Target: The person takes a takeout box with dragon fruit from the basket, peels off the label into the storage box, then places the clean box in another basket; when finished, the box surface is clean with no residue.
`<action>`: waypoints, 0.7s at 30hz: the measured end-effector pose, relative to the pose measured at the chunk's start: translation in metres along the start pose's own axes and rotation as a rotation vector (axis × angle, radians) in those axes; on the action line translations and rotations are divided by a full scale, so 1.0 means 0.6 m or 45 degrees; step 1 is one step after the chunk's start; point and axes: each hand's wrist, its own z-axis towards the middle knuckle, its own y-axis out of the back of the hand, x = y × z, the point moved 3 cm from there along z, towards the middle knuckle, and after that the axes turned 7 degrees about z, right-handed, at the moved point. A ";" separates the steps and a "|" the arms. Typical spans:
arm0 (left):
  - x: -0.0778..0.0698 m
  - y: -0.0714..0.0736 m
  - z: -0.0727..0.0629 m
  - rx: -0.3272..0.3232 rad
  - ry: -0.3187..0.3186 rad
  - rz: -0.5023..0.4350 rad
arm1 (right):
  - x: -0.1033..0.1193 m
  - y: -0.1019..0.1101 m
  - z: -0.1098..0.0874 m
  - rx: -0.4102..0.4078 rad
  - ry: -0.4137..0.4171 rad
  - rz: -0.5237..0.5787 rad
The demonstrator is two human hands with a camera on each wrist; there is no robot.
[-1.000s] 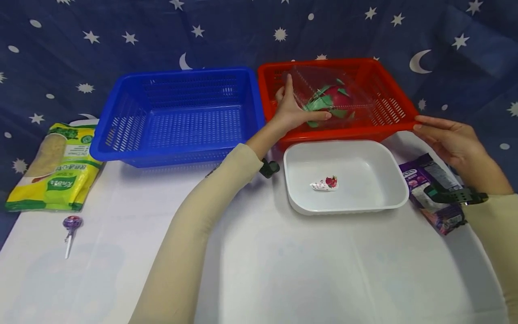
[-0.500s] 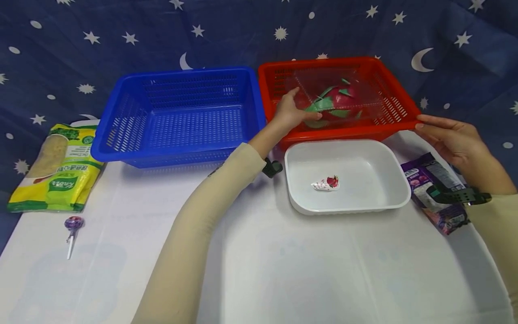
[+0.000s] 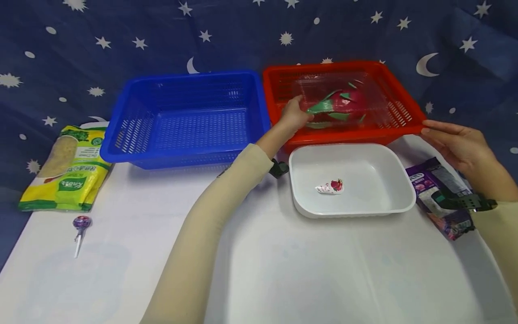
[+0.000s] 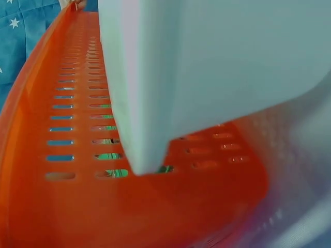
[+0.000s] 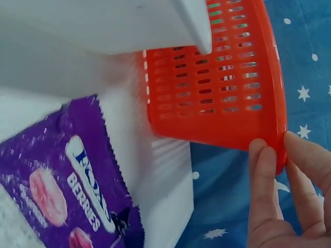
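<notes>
A clear plastic container (image 3: 376, 96) with a pink, green-leaved dragon fruit (image 3: 351, 101) inside lies low in the red basket (image 3: 344, 135). My left hand (image 3: 292, 116) reaches over the basket's near left rim, at the container's left end; some of its fingers are hidden, and the left wrist view does not show them. At the basket's near right corner, my right hand (image 3: 465, 144) pinches the rim between thumb and fingers (image 5: 266, 175). In front of the basket stands a white tray (image 3: 376, 180) with a strawberry-print sticker (image 3: 329, 186) on its bottom.
To the left of the red basket is a blue basket (image 3: 190, 157). Farther left lie a yellow Knorr bag (image 3: 66, 168) and a lollipop (image 3: 81, 229). A purple berries candy bag (image 3: 435, 184) lies beside the tray, under my right wrist. A star-patterned cloth (image 3: 226, 40) hangs behind.
The container has gone down from a tilted position to lie flatter in the red basket. My left hand has drawn back left, and its thumb no longer overlaps the fruit. The right hand stays put.
</notes>
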 end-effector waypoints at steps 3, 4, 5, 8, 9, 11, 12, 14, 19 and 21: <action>0.002 0.004 0.001 -0.094 -0.030 -0.095 | -0.003 0.001 0.002 -0.029 0.090 -0.172; 0.003 0.008 0.000 -0.128 -0.038 -0.138 | -0.003 -0.001 0.002 -0.047 0.127 -0.273; 0.004 0.012 -0.002 -0.162 -0.051 -0.182 | -0.003 -0.002 0.002 -0.070 0.157 -0.372; 0.004 0.025 -0.007 -0.217 -0.089 -0.300 | -0.002 -0.010 0.001 -0.128 0.260 -0.626; 0.003 0.030 -0.009 -0.223 -0.107 -0.336 | -0.001 -0.014 0.001 -0.134 0.290 -0.656; 0.000 0.037 -0.013 -0.226 -0.143 -0.382 | 0.003 -0.018 0.002 -0.123 0.342 -0.617; -0.002 0.039 -0.015 -0.223 -0.165 -0.397 | 0.005 -0.021 0.002 -0.114 0.369 -0.596; -0.007 0.040 -0.020 -0.204 -0.212 -0.424 | 0.010 -0.024 -0.002 -0.107 0.407 -0.544; -0.013 0.042 -0.036 -0.184 -0.333 -0.405 | 0.015 -0.035 -0.015 -0.057 0.433 -0.404; -0.012 0.044 -0.044 -0.179 -0.379 -0.383 | 0.014 -0.042 -0.019 -0.019 0.427 -0.357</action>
